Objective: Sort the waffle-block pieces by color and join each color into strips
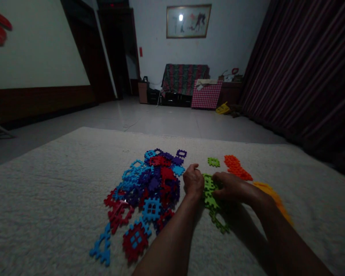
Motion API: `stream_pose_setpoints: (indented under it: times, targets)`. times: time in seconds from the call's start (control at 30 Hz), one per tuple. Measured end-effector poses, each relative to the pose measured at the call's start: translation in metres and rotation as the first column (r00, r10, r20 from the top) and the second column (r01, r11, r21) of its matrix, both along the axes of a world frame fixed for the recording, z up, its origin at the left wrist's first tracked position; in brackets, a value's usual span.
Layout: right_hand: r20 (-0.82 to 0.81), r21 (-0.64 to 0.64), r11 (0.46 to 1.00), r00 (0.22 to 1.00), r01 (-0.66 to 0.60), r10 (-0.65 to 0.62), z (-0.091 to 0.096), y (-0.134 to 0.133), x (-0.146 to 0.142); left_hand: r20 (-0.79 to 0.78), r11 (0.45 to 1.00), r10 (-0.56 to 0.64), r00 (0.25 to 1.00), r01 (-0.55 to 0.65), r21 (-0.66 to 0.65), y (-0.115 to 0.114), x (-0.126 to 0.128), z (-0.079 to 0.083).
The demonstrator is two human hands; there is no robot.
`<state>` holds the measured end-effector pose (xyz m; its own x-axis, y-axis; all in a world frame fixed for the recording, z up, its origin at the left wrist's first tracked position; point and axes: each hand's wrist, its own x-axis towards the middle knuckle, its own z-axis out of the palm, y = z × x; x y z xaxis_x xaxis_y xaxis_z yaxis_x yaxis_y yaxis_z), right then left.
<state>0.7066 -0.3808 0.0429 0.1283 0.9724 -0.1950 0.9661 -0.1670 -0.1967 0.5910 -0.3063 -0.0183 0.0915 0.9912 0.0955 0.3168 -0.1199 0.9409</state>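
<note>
Both my hands meet over a chain of green interlocking plastic tiles [211, 199] lying on the white carpet [46, 199]. My left hand [193, 180] is curled closed at the chain's upper left end. My right hand [229, 186] is closed on the tiles from the right. Just left of my left hand lies a heap of blue, red and purple tiles [149, 184].
A lone green tile [213, 162] and a row of orange-red tiles [236, 167] lie beyond my hands. Yellow-orange tiles [271, 195] sit behind my right forearm. Bare floor, a covered sofa [184, 78] and a checked cloth [206, 95] stand far back; dark curtains hang at right.
</note>
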Motion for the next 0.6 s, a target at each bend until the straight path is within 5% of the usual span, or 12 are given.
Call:
stream_pose_setpoints:
  times: [0.37, 0.6]
  targets:
    - [-0.071, 0.005, 1.000, 0.997, 0.027, -0.027, -0.008, 0.002, 0.008, -0.164, 0.987, -0.071, 0.984, 0.093, 0.132, 0.014, -0.029, -0.003]
    - [-0.118, 0.058, 0.997, 0.992, 0.047, -0.040, -0.012, 0.004, 0.013, -0.187, 0.983, 0.019, 0.982, 0.015, 0.181, 0.016, -0.026, -0.005]
